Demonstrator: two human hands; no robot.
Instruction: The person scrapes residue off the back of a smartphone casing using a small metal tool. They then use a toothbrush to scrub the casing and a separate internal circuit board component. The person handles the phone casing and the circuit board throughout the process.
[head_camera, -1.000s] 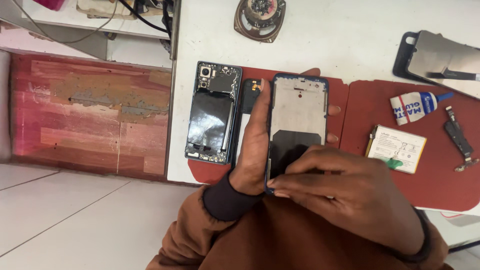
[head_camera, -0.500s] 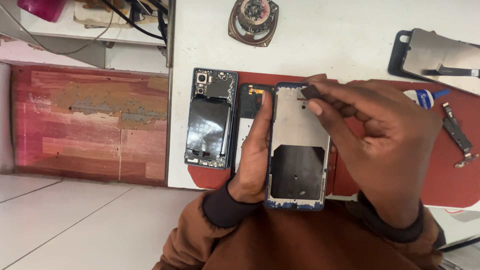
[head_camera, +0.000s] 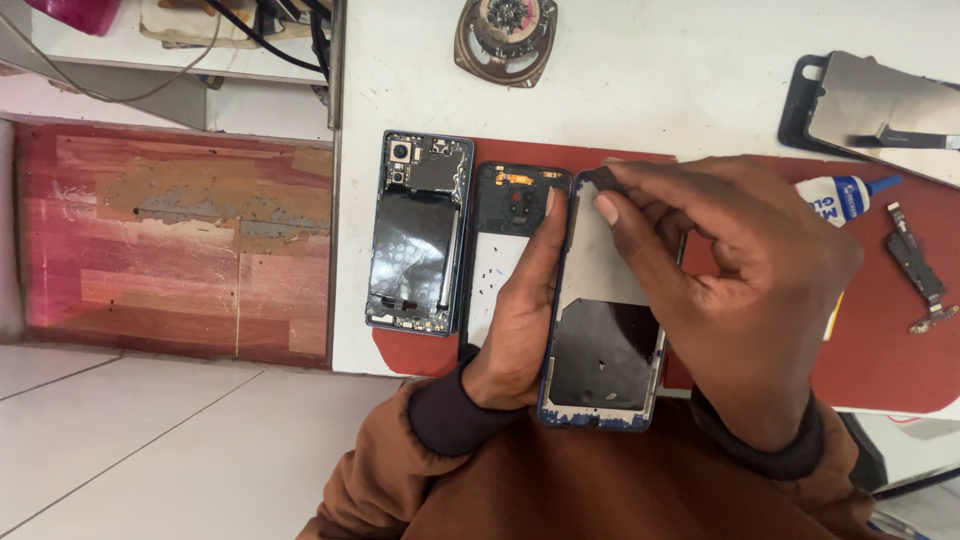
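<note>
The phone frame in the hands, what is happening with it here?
A person holds a blue phone frame in the left hand, its open inside facing up. The right hand pinches a small dark piece at the frame's top edge. On the red mat beside it lie an opened phone body and a back cover, with a glue tube and a flex strip to the right.

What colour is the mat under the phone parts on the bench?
Dark red mat, seen best in the head view, lying on the white bench.
</note>
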